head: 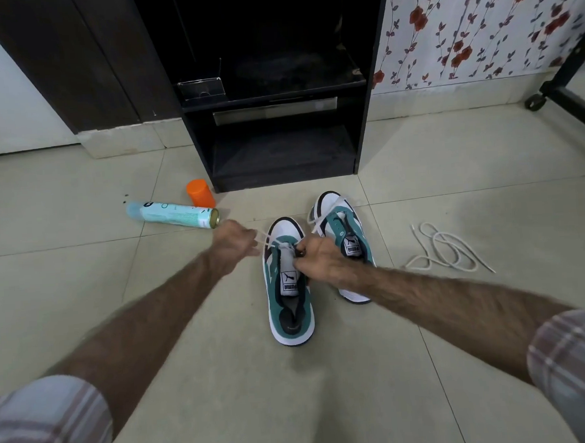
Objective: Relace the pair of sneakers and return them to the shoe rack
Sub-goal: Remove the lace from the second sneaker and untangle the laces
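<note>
Two teal, white and black sneakers stand side by side on the floor, toes toward the rack. My left hand (235,243) pinches a white lace end pulled out to the left of the near sneaker (289,289). My right hand (323,259) grips that sneaker's right eyelet edge near the toe end of the tongue; whether it also holds lace is hidden. The far sneaker (343,234) sits to the right with a lace crossed loosely over its toe, partly behind my right hand. A loose white lace (446,249) lies coiled on the tiles to the right.
A black shoe rack (278,96) with open shelves stands straight ahead against the wall. A light blue spray can (173,214) lies on its side at the left, an orange cap (200,192) beside it. A black wheeled frame (555,92) is at the far right.
</note>
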